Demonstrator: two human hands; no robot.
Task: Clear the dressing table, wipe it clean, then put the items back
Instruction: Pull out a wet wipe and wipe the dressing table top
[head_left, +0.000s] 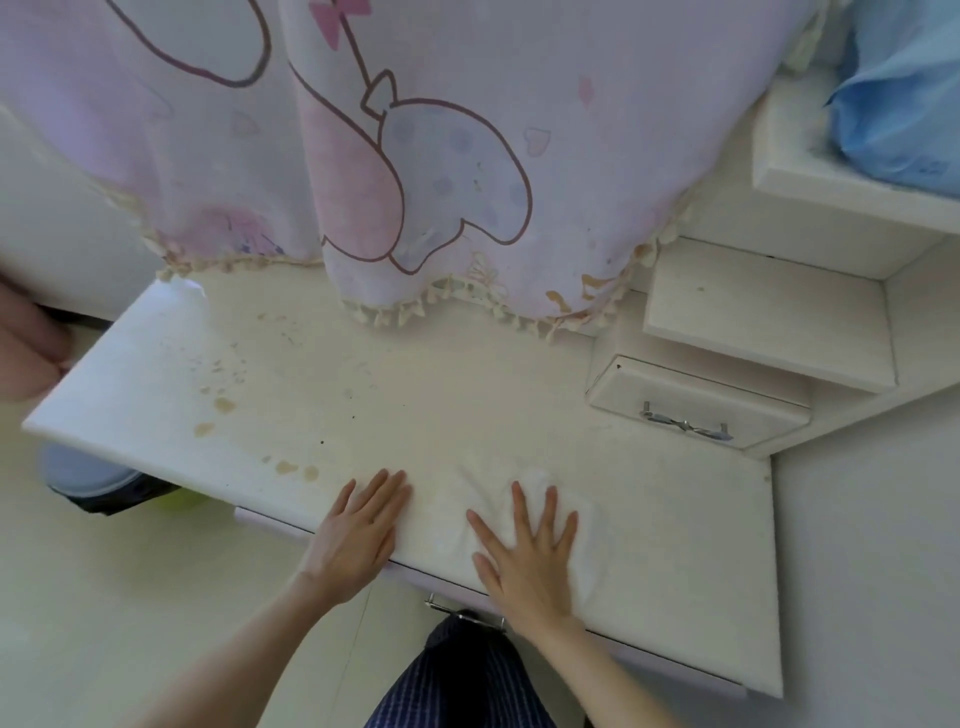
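Dressing table: the white top (467, 395) fills the middle of my view, its front edge toward me; tan stains (224, 405) spot its left part and front-left edge.
Wiping cloth: a white cloth (566, 514) lies crumpled on the top near the front edge, right of centre, under my right hand.
Right hand: my right hand (530, 551) lies palm down on the cloth, fingers straight and spread wide, pressing it flat.
Left hand: my left hand (358, 525) rests palm down on the bare top at the front edge, just left of the cloth, fingers straight and close together.
Small drawer: a white drawer (696, 400) with a bow-shaped metal handle sits at the right back of the top; I see it closed, contents hidden.
Shelves: stepped white shelves (769, 322) rise at the right; the upper one holds a blue bag (904, 104).
Hanging fabric: a pink cartoon-printed cloth (415, 145) with a tasselled hem hangs over the back of the top.
Front drawer: a metal handle (462, 613) shows below the front edge.
Writing: I can read none.
Left edge: another person's hand (26, 343), blurred.
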